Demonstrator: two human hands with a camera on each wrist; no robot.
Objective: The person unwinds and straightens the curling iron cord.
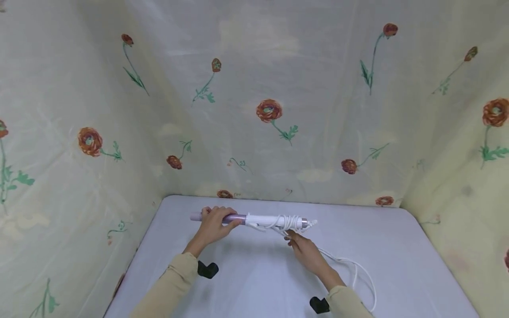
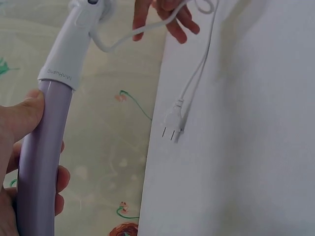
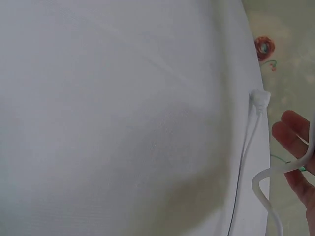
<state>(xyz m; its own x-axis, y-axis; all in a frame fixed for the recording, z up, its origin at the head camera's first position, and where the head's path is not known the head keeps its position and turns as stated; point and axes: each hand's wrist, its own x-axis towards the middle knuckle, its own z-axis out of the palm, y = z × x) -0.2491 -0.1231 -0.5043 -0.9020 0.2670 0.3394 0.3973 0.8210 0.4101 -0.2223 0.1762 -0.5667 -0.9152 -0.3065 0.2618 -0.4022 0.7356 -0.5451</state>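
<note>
A rod-shaped hair curling wand (image 1: pixel 267 220), with a purple tube and a white section, is held above the table. My left hand (image 1: pixel 216 223) grips its purple tube (image 2: pixel 43 152), thumb along one side and fingers curled round the other. White power cord (image 1: pixel 289 222) winds in several loops round the white section near the silver end. Just below those loops, my right hand (image 1: pixel 308 256) holds the cord; in the right wrist view the cord (image 3: pixel 268 172) passes between fingers (image 3: pixel 290 137) and thumb. Its far end carries a two-pin plug (image 2: pixel 173 118), hanging free of both hands.
A white table (image 1: pixel 254 274) lies below, with its far edge against floral curtains (image 1: pixel 318 88) that also close in both sides. A loose cord loop (image 1: pixel 370 278) trails right of the right forearm. Black wrist-worn pieces (image 1: pixel 207 270) show by the sleeves.
</note>
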